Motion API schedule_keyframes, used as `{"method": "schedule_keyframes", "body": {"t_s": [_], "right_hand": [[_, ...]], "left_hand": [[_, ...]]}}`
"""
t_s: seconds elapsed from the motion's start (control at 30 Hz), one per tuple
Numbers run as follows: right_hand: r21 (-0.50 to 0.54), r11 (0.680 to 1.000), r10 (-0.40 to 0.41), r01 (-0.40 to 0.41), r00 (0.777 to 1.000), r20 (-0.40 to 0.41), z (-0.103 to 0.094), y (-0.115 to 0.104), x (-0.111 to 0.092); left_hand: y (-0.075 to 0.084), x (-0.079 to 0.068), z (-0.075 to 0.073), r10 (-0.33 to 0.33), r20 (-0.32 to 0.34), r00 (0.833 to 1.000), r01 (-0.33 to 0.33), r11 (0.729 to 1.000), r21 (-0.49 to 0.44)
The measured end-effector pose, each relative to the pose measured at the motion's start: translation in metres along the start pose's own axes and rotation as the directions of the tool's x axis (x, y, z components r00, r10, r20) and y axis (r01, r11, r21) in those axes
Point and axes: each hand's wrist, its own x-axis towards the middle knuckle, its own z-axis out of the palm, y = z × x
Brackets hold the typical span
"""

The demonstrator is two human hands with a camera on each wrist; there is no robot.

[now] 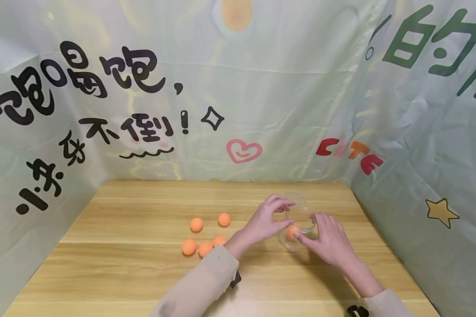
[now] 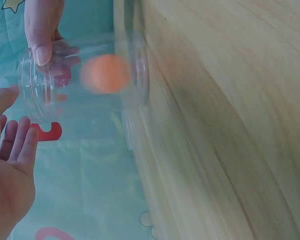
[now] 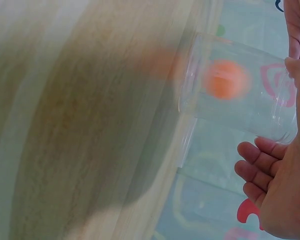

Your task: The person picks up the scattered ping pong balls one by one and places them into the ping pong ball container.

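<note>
"Orange, that ball (image 1: 293, 232) inside the clear jar (image 2: 85, 102). Can you make it out?"

"I can, though from either wrist it's a blur. It shows between the jar's mouth and its base."

"And who's got the jar?"

"The right grip (image 1: 333, 240). It holds the wall up near the mouth, thumb on one side, fingers round the other."

"What about the left grip (image 1: 266, 221)?"

"Loose, right beside the rim, with the thumb well apart from the fingers. Whether the thumb touches the rim, I can't tell."

"There's a faint ring behind the jar, too."

"A clear disc (image 1: 295, 199), I'd say, round and see-through, too faint to name properly."

"I count five more orange balls (image 1: 188, 247) over to the left on the wooden surface (image 1: 115, 273)."

"Same here. Two sit farther back and three nearer us, and the left arm, in its pale sleeve (image 1: 202, 286), cuts across the edges of two."

"And the pale cloth (image 1: 289, 110) all round?"

"Printed with black lettering (image 1: 144, 127) on the left, a pink heart (image 1: 243, 151) at the back, and a yellow star (image 1: 442, 212) on the right."
</note>
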Motion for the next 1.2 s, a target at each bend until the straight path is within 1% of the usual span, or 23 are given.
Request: {"method": "schedule_keyframes", "body": {"t_s": [0.23, 0.43, 0.63, 0.77, 1.03, 1.2], "right_hand": [[-0.005, 1.000, -0.014, 0.014, 1.000, 0.000, 0.002, 0.001, -0.001], [-0.004, 1.000, -0.017, 0.017, 1.000, -0.007, 0.004, 0.001, -0.004], [0.002, 1.000, -0.011, 0.011, 1.000, -0.002, 0.005, 0.001, -0.002], [0.010, 1.000, -0.014, 0.014, 1.000, -0.007, 0.005, 0.001, -0.002], [0.020, 1.000, -0.014, 0.014, 1.000, -0.008, 0.001, -0.002, -0.002], [0.026, 0.999, -0.022, 0.022, 1.000, -0.006, -0.002, 0.000, 0.001]], "left_hand": [[0.003, -0.005, -0.001, -0.011, -0.043, 0.999, 0.011, 1.000, 0.004], [0.010, -0.012, -0.007, -0.020, -0.099, 0.995, 0.021, 1.000, 0.008], [0.018, -0.021, -0.019, 0.006, -0.168, 0.986, -0.004, 1.000, 0.009], [0.022, -0.029, -0.028, 0.000, -0.208, 0.978, 0.003, 1.000, 0.014], [0.029, -0.048, -0.045, -0.028, -0.282, 0.959, 0.027, 1.000, -0.005], [0.029, -0.059, -0.059, -0.013, -0.319, 0.948, 0.014, 1.000, 0.002]]}}
